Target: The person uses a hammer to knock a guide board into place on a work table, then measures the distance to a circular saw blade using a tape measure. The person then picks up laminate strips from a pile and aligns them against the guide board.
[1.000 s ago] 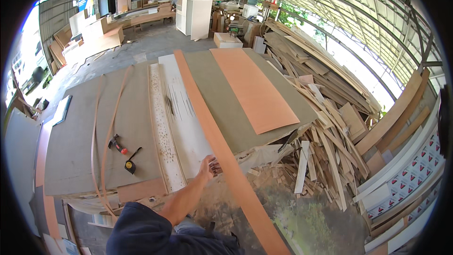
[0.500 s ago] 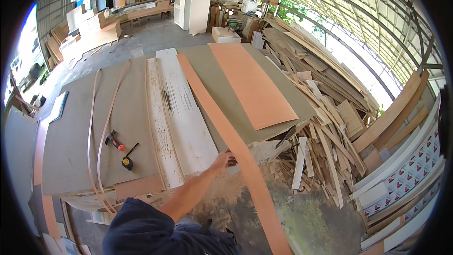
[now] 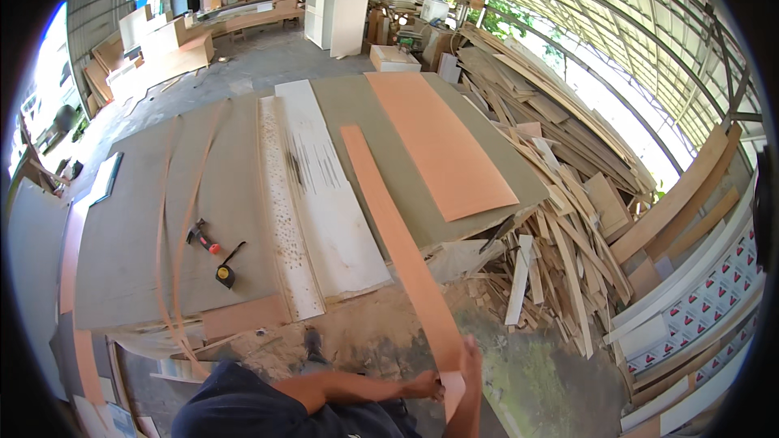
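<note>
A long, narrow orange veneer strip runs from the worktable over its near edge toward me. My left hand is closed at the strip's left edge, with its fingers curled. Against the right edge is my right hand, slightly blurred, its fingers bent round the strip. Between the hands the strip's near part looks paler and bent. A wider orange sheet lies flat farther right on the table. To the left are a hammer with a red-tipped handle and a black and yellow tape measure.
A white board and a spotted trough-like strip lie along the grey-green worktable. Thin bent edging strips cross its left side. Scrap wood is heaped at the right. A white cabinet stands behind.
The veneer strip has slid toward me, its far end now lower on the table. My left hand has moved from the table edge down along the strip. My right hand has come into view.
</note>
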A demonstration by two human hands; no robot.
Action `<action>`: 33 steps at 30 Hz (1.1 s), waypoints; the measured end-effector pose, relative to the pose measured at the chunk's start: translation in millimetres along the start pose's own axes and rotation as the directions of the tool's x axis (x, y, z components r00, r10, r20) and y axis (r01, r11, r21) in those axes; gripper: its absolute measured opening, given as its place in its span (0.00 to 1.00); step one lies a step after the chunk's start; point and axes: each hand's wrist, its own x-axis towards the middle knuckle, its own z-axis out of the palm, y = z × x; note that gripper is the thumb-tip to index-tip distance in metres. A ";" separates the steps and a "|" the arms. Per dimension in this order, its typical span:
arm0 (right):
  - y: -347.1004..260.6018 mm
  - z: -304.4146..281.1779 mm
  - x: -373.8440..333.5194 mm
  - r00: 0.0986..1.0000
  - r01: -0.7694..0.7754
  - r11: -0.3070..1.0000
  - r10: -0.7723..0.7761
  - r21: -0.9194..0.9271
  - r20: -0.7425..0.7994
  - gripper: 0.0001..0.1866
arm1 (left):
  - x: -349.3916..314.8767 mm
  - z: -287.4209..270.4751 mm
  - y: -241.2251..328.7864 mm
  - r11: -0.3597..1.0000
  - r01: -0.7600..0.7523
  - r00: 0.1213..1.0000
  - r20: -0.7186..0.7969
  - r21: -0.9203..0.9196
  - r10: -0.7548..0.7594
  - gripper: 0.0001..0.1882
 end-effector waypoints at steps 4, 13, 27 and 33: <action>-39.5 36.9 23.4 1.000 -0.011 0.899 0.018 -0.439 0.010 0.22 | -1.0 1.1 -15.2 0.990 0.105 0.990 0.084 0.093 -0.113 0.11; 7.7 0.6 -25.2 0.989 0.106 0.962 -0.075 0.252 -0.130 0.16 | -6.8 -133.7 52.1 0.798 -0.170 0.979 -0.192 -0.579 0.069 0.27; 79.3 12.4 -71.9 0.988 -0.146 0.957 0.128 0.249 0.087 0.22 | -35.7 -166.7 156.3 0.872 -0.449 0.782 -0.557 -0.192 0.280 0.12; -47.5 101.6 21.5 0.978 0.083 0.950 -0.136 0.301 0.160 0.21 | -67.1 -162.2 99.9 0.935 -0.346 0.754 -0.614 -0.072 0.231 0.12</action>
